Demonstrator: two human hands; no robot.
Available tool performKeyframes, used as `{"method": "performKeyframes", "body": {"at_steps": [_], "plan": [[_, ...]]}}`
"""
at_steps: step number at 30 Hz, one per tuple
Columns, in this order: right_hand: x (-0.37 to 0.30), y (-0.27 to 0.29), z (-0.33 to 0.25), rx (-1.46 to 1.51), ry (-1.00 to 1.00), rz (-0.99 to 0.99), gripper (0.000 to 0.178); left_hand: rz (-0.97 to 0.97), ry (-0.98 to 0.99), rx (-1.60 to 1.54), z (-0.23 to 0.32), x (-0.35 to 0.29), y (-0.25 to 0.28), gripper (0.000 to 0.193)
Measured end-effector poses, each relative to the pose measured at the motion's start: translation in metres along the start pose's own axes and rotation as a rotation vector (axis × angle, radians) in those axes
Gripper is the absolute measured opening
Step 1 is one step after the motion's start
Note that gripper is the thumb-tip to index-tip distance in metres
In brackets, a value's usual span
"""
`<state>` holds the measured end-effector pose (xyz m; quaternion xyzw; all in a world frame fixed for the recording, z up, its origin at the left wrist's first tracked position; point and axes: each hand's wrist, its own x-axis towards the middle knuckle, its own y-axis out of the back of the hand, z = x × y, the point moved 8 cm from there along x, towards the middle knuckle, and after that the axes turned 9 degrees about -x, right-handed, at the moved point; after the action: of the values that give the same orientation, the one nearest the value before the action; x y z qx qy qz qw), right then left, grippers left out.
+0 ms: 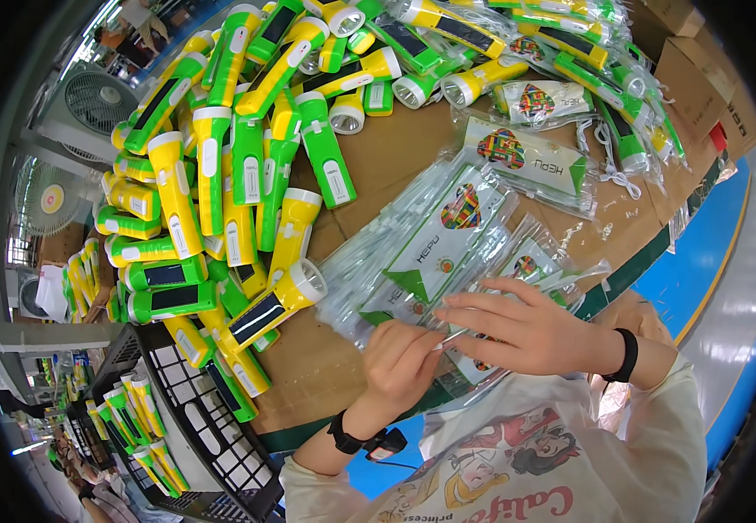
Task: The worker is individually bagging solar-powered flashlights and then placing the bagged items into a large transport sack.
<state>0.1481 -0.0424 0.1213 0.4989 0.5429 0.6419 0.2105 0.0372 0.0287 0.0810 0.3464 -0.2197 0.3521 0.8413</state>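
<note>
My left hand (pixel 398 364) is closed, its fingertips pinching the edge of a clear plastic bag (pixel 474 370) with a printed card inside, close to the table's front edge. Across the same bag reaches my right hand (pixel 531 329); its upper fingers are stretched, and its lower fingertips appear to grip the bag's edge beside my left hand. The exact grip is partly hidden. Just beyond both hands lies a fanned stack of flat clear bags (pixel 400 240) with white and green printed cards.
Yellow and green flashlights (pixel 243 166) are heaped on the brown cardboard surface (pixel 404 144) at the left and back. Bagged flashlights (pixel 618 131) and white cables (pixel 618 161) lie at the far right. A black crate (pixel 208 418) stands left; cardboard boxes (pixel 696 83) are at the back right.
</note>
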Motion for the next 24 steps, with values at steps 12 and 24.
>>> {"method": "performKeyframes", "body": {"at_steps": [12, 24], "plan": [[0.008, 0.011, 0.048, -0.128, -0.143, -0.245, 0.018, -0.021, 0.1, -0.163, 0.006, -0.004, -0.007, 0.019], [0.142, -0.037, 0.121, -0.13, 0.065, -0.048, 0.038, -0.07, 0.106, -0.273, 0.002, -0.02, -0.013, 0.02]]}}
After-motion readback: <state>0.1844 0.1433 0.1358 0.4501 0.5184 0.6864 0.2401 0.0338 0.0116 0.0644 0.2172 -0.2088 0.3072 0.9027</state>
